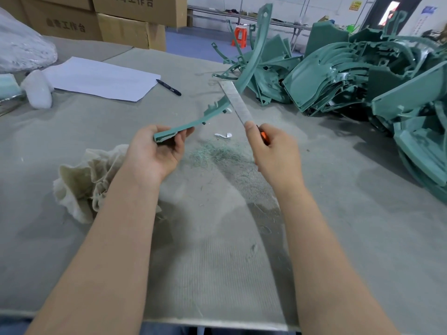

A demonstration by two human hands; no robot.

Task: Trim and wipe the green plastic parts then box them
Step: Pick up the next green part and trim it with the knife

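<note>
Left hand [157,151] pinches the strip's [256,54] near end, right hand [273,151] grips the knife [235,102] crossing its middle; probably light and whippy, best held nearer the blade.

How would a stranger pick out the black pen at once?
Start at the white paper sheet on the far left of the grey table. The black pen lies just beside its right corner. It is the only slim dark object there.

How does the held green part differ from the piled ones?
The curved strip is long, thin and held up by the left hand; the piled parts are mostly broad panels heaped on the table. The knife in the right hand crosses the strip; no hand is on the pile. Both are green plastic.
</note>
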